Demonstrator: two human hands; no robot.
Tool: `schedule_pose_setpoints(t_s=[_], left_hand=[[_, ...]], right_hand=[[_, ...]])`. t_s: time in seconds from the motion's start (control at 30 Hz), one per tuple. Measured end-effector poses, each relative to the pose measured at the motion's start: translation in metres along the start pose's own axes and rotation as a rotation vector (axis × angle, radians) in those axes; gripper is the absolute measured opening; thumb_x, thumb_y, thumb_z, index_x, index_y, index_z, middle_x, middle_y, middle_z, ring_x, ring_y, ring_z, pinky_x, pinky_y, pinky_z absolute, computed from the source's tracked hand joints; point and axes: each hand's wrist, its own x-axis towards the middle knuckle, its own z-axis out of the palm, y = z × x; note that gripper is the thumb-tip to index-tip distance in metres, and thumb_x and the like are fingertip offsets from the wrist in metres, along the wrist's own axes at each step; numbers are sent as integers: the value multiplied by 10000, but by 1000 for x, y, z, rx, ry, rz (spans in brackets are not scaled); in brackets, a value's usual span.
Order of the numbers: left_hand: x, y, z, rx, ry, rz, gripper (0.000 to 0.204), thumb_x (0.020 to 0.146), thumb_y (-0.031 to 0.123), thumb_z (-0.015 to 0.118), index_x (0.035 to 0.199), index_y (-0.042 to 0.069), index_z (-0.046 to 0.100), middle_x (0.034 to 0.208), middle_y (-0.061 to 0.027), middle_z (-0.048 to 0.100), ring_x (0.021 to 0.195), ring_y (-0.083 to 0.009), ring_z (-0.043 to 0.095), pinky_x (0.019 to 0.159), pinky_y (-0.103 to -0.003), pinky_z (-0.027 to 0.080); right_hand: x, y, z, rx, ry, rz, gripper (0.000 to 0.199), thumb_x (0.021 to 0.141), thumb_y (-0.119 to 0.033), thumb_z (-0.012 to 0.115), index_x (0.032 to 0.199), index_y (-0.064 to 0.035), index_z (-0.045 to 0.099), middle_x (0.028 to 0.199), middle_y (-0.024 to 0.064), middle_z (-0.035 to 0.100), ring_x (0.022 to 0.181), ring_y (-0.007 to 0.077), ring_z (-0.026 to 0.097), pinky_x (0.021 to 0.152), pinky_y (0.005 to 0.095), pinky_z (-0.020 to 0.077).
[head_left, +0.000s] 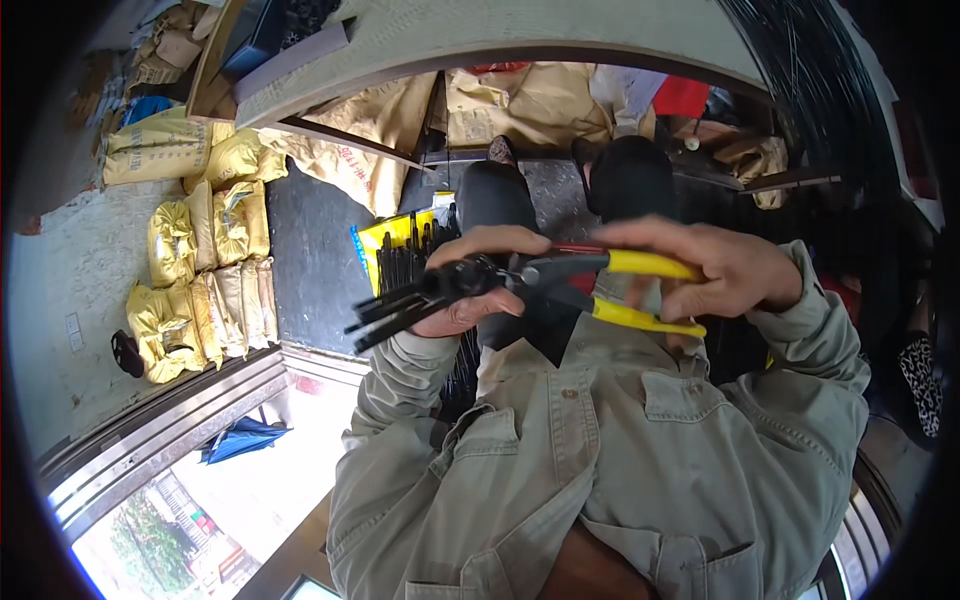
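Left hand (pixel 478 280) clenched round a bundle of black rods (pixel 400 305), ends jutting left. Right hand (pixel 725 270) wrapped on yellow plier handles (pixel 640 290), handles apart; plier jaws meet the bundle at chest height. Yellow sacks (pixel 200 280) stacked far left.

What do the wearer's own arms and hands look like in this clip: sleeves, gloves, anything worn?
Both arms wear long sleeves of a grey-green work shirt, creased at the elbows, with buttoned cuffs at the wrists. The shirt has buttoned chest pockets with flaps. The left hand and right hand are bare: no gloves. No ring, watch or band can be made out on either.
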Motion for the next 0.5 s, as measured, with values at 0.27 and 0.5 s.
schedule_pose_setpoints(t_s=[0.27,0.5], left_hand=[[-4,-12,15,76,356,66,514,751,365,677,1048,-30,535,1024,-99,538,856,-172,512,753,-271,394],[-3,-10,12,60,405,-33,473,789,346,644,1049,-30,521,998,-90,529,889,-158,493,786,-268,381]], right_hand=[[21,9,18,-1248,716,-395,486,618,-138,679,1079,-49,551,1051,137,475,949,304,511,906,433,388],[34,8,11,-1293,765,-461,483,594,-100,655,1065,-46,556,1071,149,456,1005,299,482,983,482,302]])
